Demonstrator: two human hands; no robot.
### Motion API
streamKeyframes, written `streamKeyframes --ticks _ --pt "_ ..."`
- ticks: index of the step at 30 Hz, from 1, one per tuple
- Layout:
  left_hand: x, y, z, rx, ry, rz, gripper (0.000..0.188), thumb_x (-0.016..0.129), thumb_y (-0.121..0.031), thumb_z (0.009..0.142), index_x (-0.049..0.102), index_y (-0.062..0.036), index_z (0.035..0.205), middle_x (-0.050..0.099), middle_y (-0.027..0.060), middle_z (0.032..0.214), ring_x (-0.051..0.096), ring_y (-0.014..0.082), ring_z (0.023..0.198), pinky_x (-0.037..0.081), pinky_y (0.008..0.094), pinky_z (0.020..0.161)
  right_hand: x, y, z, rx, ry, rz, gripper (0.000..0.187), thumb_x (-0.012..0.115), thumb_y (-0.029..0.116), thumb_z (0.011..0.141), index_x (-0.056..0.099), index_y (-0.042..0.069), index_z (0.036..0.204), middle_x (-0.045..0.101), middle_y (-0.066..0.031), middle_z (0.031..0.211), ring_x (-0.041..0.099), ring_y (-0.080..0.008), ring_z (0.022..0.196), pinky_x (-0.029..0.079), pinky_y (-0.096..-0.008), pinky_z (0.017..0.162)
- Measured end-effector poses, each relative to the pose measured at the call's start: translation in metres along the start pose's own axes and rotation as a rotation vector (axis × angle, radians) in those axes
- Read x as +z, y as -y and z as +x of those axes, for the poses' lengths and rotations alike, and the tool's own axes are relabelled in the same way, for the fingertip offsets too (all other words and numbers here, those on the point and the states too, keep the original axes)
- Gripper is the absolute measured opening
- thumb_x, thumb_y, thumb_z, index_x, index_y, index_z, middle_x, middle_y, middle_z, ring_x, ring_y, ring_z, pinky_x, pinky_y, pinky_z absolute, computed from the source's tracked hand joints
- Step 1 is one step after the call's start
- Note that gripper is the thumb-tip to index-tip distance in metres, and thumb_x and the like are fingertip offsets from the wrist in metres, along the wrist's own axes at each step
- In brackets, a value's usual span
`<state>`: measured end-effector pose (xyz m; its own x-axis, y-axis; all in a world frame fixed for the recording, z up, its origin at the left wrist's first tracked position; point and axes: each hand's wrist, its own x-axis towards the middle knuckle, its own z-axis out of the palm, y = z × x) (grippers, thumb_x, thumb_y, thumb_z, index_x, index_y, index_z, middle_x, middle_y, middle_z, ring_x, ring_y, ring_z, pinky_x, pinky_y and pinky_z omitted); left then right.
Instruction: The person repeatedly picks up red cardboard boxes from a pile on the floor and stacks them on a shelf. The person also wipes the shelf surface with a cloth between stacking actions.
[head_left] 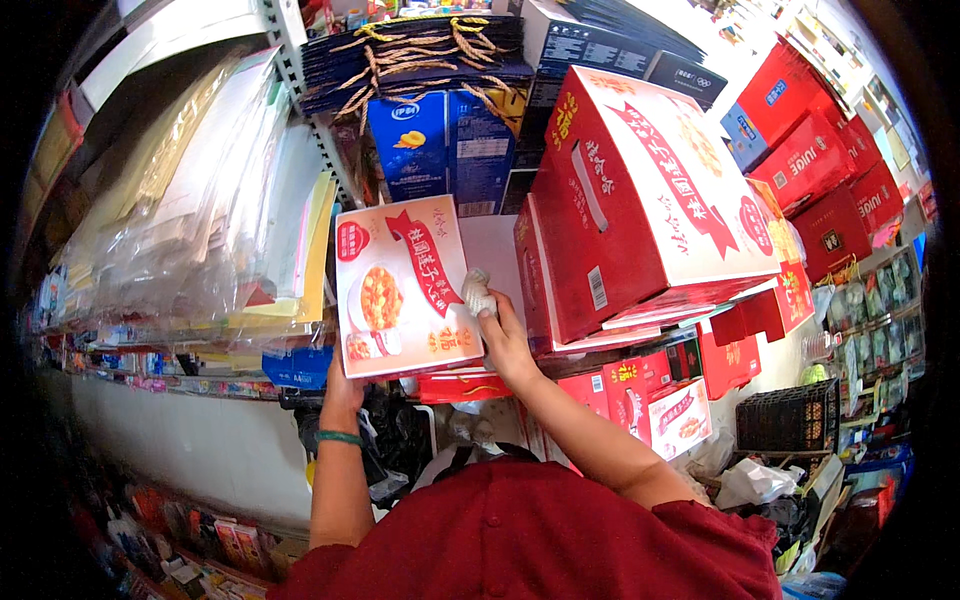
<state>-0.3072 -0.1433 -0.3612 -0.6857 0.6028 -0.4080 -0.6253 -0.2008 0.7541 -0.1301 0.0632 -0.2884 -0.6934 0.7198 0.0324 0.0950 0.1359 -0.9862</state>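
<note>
I have the flat gift box (405, 285) up in front of the shelving, its cream face with a red ribbon band and a food picture turned toward me. My left hand (343, 385) props it from below at the lower left corner; how its fingers lie behind the box I cannot tell. My right hand (503, 335) is closed around a crumpled white cloth (478, 292), pressed against the box's right edge. I judge this is a wipe-down of the box, mid-way; the next move calls for a steady hold underneath while the cloth travels across the face.

Just right of it stands a large red-and-white carton (650, 200), tilted, resting on a stack of like red boxes (650, 395). Above, blue boxes (445, 150) stand under dark paper bags with gold cord handles (420, 50). Red juice cartons (820, 150) fill the upper right. Bagged paper stock (220, 210) crowds the shelf's left end.
</note>
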Motion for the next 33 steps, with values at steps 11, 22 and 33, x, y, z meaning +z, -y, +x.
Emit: streamKeyframes --ticks 11,22,33 --pt "0.012 0.008 -0.011 -0.103 0.047 -0.100 0.063 0.041 -0.050 0.093 0.038 -0.0023 0.134 0.048 0.0130 0.131 0.051 0.0264 0.116 0.041 0.0391 0.098 -0.018 -0.001 0.009 0.347 -0.168 0.460 0.035 0.041 0.020 0.090 0.046 0.001 0.120 0.055 -0.0142 0.113 0.050 -0.0223 0.106 0.037 -0.0310 0.094" --pt "0.014 0.016 0.040 -0.120 0.136 -0.334 0.061 0.039 -0.050 0.091 0.040 -0.0043 0.132 0.050 0.0153 0.128 0.052 0.0310 0.113 0.044 0.0462 0.095 -0.005 -0.047 0.036 0.274 -0.108 0.181 0.042 0.042 0.032 0.091 0.042 0.004 0.123 0.053 -0.0195 0.116 0.050 -0.0305 0.109 0.037 -0.0356 0.094" --pt "0.010 0.011 -0.020 -0.265 0.114 -0.300 0.061 0.040 -0.051 0.091 0.043 -0.0030 0.129 0.053 0.0153 0.124 0.055 0.0295 0.109 0.050 0.0433 0.088 0.002 -0.042 -0.062 0.384 -0.288 0.296 0.032 0.039 0.024 0.093 0.044 0.001 0.114 0.053 -0.0119 0.104 0.048 -0.0215 0.097 0.038 -0.0325 0.089"
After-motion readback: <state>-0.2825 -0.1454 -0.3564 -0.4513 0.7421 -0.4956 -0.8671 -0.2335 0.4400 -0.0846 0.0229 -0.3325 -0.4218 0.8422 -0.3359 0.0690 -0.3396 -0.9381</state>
